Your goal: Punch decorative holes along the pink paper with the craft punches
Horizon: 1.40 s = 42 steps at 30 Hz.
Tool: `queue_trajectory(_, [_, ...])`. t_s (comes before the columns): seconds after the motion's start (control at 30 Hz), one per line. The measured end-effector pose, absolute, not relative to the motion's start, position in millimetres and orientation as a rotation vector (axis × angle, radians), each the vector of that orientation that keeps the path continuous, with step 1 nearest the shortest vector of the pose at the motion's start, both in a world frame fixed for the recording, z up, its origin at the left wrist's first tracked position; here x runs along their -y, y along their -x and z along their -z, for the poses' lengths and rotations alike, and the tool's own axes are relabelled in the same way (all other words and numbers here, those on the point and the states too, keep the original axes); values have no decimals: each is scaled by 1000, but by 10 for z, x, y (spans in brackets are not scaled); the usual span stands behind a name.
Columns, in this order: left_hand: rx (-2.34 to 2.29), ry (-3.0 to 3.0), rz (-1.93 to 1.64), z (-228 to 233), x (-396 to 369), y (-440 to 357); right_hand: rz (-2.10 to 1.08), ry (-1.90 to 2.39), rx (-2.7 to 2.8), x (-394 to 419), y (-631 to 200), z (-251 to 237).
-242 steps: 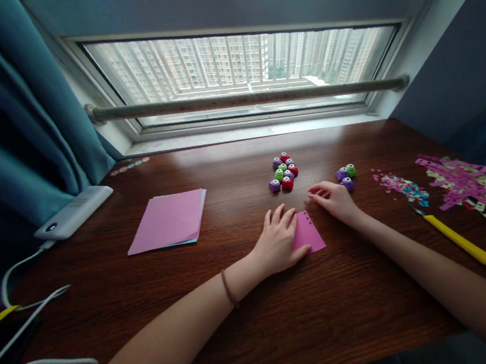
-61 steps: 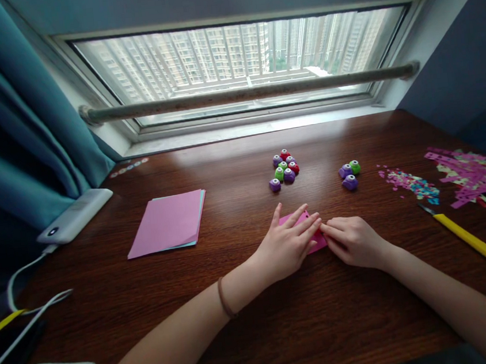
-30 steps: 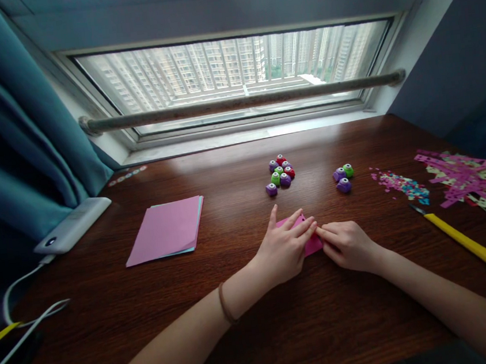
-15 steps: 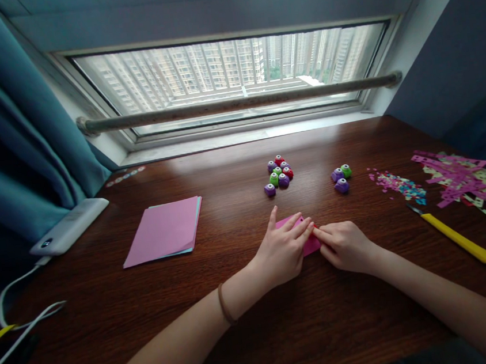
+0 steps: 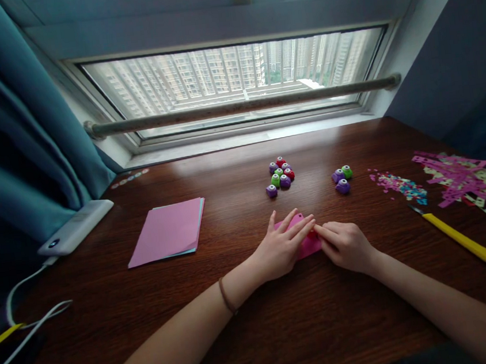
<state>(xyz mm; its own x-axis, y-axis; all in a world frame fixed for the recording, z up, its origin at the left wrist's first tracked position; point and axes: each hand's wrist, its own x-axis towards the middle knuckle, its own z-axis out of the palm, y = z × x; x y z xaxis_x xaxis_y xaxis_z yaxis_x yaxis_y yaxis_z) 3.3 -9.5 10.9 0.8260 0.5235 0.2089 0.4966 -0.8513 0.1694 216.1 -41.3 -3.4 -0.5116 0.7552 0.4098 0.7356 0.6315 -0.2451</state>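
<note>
Across the small pink sheet (image 5: 307, 250), left hand (image 5: 282, 248) lies palm down, fingers spread wide, apparently pinning it to the wooden table (image 5: 232, 206). Right hand (image 5: 347, 246) at the sheet's right edge, thumb and fingers drawn into a narrow pinch. Sliver of red between the two hands' fingertips: taken to be a red punch (image 5: 313, 233), of the same sort as those lying beyond the sheet. Mostly hidden; cannot tell how far it overlaps the paper. One small dark mark near the sheet's far right corner, probably a punched hole.

Step in hand, by my reading: setting or pressing the punch at the right edge. Next move would call for a firm squeeze from the right hand, with the left holding the paper flat so the edge neither slides nor creases.

Around the sheet: beyond it, eight-piece cluster of punches (image 5: 285, 182), red, green, purple; beyond and to its right, a group of three (image 5: 342, 187). Well off to its right, confetti (image 5: 402, 185), cut strips (image 5: 463, 176), yellow-handled knife (image 5: 464, 238). Well to its left, paper stack (image 5: 168, 231), pink uppermost, blue showing beneath.
</note>
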Motion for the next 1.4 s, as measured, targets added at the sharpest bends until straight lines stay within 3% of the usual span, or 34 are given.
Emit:
queue_trajectory(0.23, [-997, -2786, -357, -61, 87, -43, -398, 1241, 2192, 372, -2172, -38])
queue_trajectory(0.57, [-1022, -2778, -262, -58, 78, -39, -493, 1323, 2246, 275, -2257, -60])
queue_trajectory(1.0, [-1004, -2729, -277, -81, 74, -40, -357, 1579, 1920, 72, -2611, -28])
queue_trajectory(1.4, [-941, -2636, -545, -24, 81, -11, -124, 1763, 1683, 40, -2626, 39])
